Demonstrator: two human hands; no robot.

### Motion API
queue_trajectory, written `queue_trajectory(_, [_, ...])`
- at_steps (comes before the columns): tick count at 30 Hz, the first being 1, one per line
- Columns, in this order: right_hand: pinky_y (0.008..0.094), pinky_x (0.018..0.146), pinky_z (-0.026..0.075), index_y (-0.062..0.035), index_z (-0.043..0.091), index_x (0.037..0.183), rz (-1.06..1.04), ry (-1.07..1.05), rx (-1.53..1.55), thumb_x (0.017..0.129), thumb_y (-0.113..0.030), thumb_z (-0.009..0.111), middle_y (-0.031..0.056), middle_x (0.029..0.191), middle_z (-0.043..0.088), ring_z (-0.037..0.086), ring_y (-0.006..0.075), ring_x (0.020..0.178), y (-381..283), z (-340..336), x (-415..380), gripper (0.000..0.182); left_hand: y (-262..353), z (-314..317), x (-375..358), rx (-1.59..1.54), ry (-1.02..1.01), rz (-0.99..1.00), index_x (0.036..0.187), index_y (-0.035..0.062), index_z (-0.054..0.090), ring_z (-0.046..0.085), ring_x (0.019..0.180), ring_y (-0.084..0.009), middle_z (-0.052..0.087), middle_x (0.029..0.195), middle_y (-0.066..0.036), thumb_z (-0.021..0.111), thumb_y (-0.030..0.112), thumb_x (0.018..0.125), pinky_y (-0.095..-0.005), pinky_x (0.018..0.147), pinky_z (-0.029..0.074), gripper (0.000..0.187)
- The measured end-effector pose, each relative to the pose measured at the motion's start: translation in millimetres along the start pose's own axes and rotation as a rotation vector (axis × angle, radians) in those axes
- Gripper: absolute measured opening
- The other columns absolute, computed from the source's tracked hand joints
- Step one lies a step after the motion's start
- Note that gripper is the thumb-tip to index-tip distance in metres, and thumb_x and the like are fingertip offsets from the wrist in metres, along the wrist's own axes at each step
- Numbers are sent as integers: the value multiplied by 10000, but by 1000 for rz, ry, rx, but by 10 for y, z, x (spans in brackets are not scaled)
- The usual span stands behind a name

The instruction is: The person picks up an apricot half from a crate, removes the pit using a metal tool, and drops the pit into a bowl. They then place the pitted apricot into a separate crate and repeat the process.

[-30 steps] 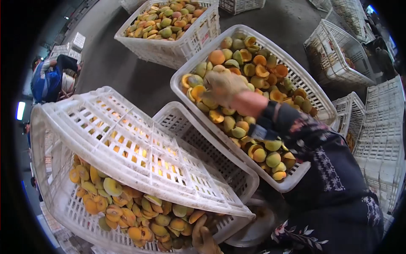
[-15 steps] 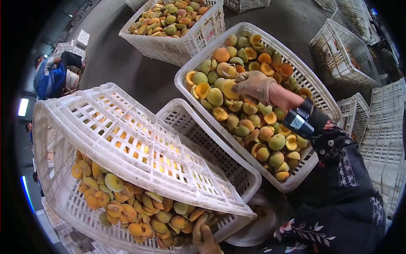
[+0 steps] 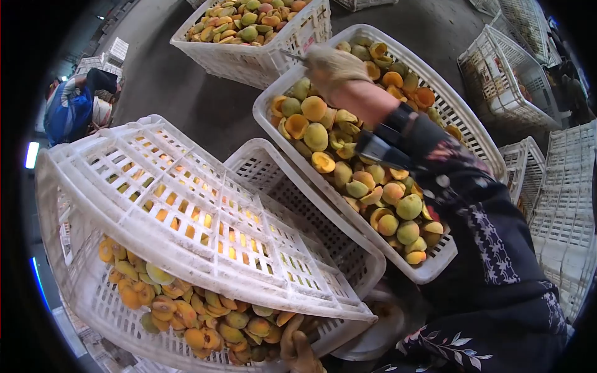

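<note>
My right hand, gloved and blurred, is over the far left rim of a long white plastic crate. A thin dark metal tool sticks out from its fingers. Inside the crate lie yellow-green peach or apricot halves, several with pitted hollows facing up. Low in view, my gloved left hand is closed at the near edge of a tilted white crate, apparently gripping it. Fruit halves have slid toward this crate's lower side. Part of the left hand is cut off by the frame edge.
Beneath the tilted crate stands another white crate. Farther off is a full crate of fruit halves. More white crates are stacked on the right. A person in blue is at the far left. A pale round container sits low down.
My right hand has moved up and left, off the fruit to the crate's far left rim. The tilted crate has shifted slightly left; my left hand stays at its edge.
</note>
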State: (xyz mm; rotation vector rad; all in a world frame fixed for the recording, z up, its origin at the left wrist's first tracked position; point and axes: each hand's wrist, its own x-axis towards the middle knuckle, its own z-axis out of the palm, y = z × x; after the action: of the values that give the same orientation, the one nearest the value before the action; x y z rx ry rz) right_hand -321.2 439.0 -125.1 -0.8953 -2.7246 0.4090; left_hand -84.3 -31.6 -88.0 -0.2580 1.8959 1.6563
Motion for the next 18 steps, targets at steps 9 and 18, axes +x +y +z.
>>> queue_trajectory(9, [420, 968, 426, -153, 649, 1046, -494, 405, 83, 791, -170, 618, 63, 1217, 609, 537, 280, 1205, -131, 884, -178, 258, 92, -32, -3, 24, 50, -119, 1305, -66, 531, 544, 1167, -250, 567, 1317, -151, 546, 260, 1015, -364, 1045, 401, 437])
queue_trajectory(18, [419, 960, 449, -145, 636, 1069, -397, 331, 372, 826, -145, 586, 37, 1204, 603, 542, 279, 1181, -185, 452, -319, 248, 184, 171, 66, 201, 126, 324, 1215, -59, 601, 580, 1091, -232, 619, 1235, -149, 546, 281, 1015, -356, 990, 446, 399])
